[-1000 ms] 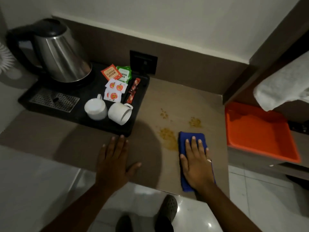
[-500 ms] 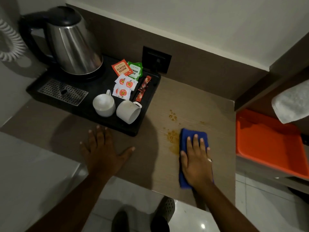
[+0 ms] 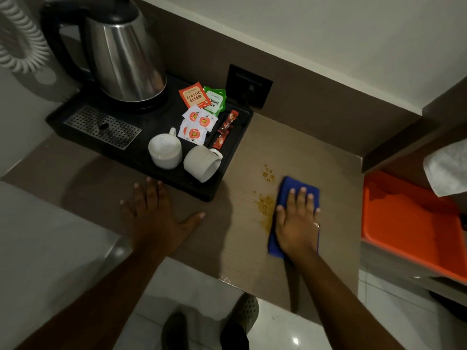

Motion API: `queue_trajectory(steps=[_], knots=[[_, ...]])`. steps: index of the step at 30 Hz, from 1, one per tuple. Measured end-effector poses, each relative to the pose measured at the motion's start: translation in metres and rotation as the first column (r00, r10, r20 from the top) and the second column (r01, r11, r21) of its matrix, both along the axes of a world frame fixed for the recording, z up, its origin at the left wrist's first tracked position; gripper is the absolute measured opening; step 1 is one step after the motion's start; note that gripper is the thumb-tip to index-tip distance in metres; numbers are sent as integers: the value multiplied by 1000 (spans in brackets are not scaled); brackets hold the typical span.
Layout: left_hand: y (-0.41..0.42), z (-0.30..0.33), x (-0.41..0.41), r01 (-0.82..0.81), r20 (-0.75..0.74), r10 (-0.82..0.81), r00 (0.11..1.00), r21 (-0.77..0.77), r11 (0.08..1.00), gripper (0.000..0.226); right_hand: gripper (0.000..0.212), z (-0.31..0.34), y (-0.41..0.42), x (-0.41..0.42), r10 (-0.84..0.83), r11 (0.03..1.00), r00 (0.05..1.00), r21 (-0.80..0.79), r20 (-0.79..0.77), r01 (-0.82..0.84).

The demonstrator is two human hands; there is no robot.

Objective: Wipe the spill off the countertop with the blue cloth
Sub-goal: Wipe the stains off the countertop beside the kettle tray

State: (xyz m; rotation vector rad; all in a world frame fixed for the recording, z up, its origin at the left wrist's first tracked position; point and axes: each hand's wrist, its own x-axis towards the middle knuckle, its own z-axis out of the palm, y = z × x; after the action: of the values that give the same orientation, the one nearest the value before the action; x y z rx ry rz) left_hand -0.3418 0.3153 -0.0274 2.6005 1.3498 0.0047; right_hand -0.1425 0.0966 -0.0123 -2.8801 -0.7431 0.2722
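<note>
My right hand (image 3: 297, 224) lies flat, fingers together, pressing the blue cloth (image 3: 297, 184) onto the brown countertop (image 3: 298, 145). The cloth shows past my fingertips and along the left side of my palm. A brownish spill (image 3: 265, 207) sits just left of the cloth, touching its edge, with smaller drops (image 3: 268, 174) a little farther back. My left hand (image 3: 158, 217) rests flat on the countertop with fingers spread, in front of the black tray, holding nothing.
A black tray (image 3: 219, 188) at the left carries a steel kettle (image 3: 123, 56), two white cups (image 3: 165, 151), and tea sachets (image 3: 194, 94). An orange tray (image 3: 409, 233) sits lower at the right, with a white towel (image 3: 447, 168) above it. A wall socket (image 3: 249, 85) is behind.
My right hand has pushed the cloth away from me over the spill's right patch, which no longer shows. The left hand has slid a little left along the counter.
</note>
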Motion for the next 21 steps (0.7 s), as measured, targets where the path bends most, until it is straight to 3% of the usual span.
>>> queue_trajectory(steps=[2, 4, 8, 11, 13, 14, 16, 18, 21], knots=[[0, 1, 0, 1, 0, -1, 1000, -8, 1000, 130, 61, 2, -37, -8, 251, 968, 967, 4, -33, -251], [1, 0, -1, 4, 4, -4, 1000, -21, 1000, 130, 60, 3, -79, 4, 301, 954, 953, 5, -34, -301], [2, -5, -1, 8, 30, -7, 1000, -18, 1000, 128, 61, 4, -88, 48, -20, 1000, 999, -6, 24, 20], [2, -9, 0, 15, 23, -14, 1000, -15, 1000, 127, 61, 4, -29, 66, -361, 932, 932, -17, -11, 361], [3, -10, 0, 24, 20, -24, 1000, -14, 1000, 127, 62, 5, 15, 64, -411, 912, 910, -13, -54, 411], [3, -11, -1, 27, 18, -26, 999, -13, 1000, 127, 62, 2, 31, 58, -312, 950, 949, -5, -44, 312], [5, -11, -1, 22, 8, -22, 1000, -18, 1000, 127, 61, -3, 35, 38, 45, 999, 999, -1, 1, -45], [5, -10, -1, 16, -2, -16, 1000, -25, 1000, 127, 59, -2, 2, 31, 321, 947, 947, 6, -26, -321], [4, -8, -1, 18, -4, -18, 1000, -17, 1000, 127, 56, 1, -59, 57, 348, 937, 936, 38, -47, -347]])
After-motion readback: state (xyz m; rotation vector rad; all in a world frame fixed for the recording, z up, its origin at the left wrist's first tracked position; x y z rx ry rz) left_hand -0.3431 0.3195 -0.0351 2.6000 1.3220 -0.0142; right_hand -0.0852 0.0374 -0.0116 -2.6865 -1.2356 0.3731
